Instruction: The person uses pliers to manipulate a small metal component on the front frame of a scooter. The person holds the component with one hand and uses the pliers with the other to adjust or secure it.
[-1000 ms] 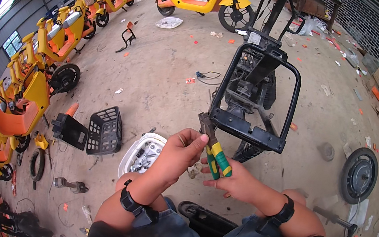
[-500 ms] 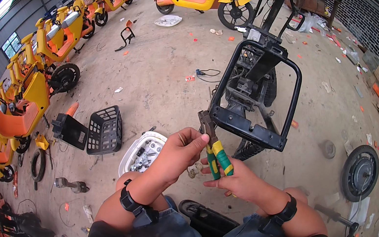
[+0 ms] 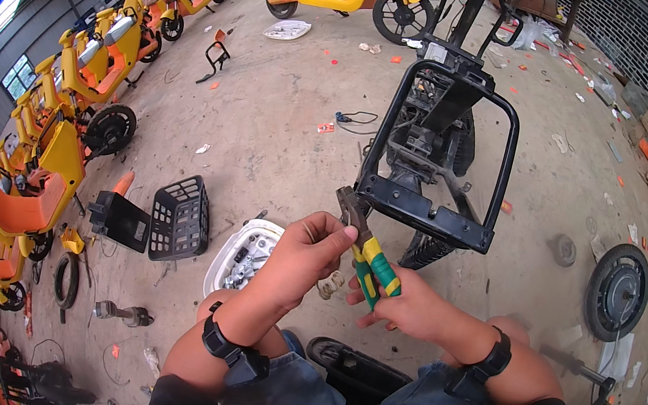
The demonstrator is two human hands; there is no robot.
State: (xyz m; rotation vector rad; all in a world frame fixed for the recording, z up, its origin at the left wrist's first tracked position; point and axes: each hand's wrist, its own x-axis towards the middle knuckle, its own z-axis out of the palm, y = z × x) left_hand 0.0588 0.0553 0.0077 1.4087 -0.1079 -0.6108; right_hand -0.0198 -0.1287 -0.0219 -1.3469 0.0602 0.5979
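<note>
My right hand (image 3: 419, 307) is closed round the green and yellow handles of a pair of combination pliers (image 3: 371, 254), whose metal jaws point up and away to the left. My left hand (image 3: 305, 255) is pinched closed, thumb tip right beside the jaws. Whatever its fingers grip is too small or hidden to make out. Just beyond the jaws is the black tubular rack (image 3: 427, 221) of a stripped scooter frame (image 3: 427, 138). A white basin (image 3: 213, 274) of bolts and small metal parts sits by my left forearm, which covers part of it.
Left on the floor lie a black plastic basket (image 3: 181, 218), a black box (image 3: 118, 221) and a small tyre (image 3: 66, 280). A motor wheel (image 3: 616, 293) lies to the right. Yellow scooters (image 3: 100, 61) line the left side. Between my legs is a black padded piece (image 3: 356, 373).
Both hands and the pliers keep almost the same pose by the rack. My right fingers have shifted slightly at the handles, and the view has moved a little.
</note>
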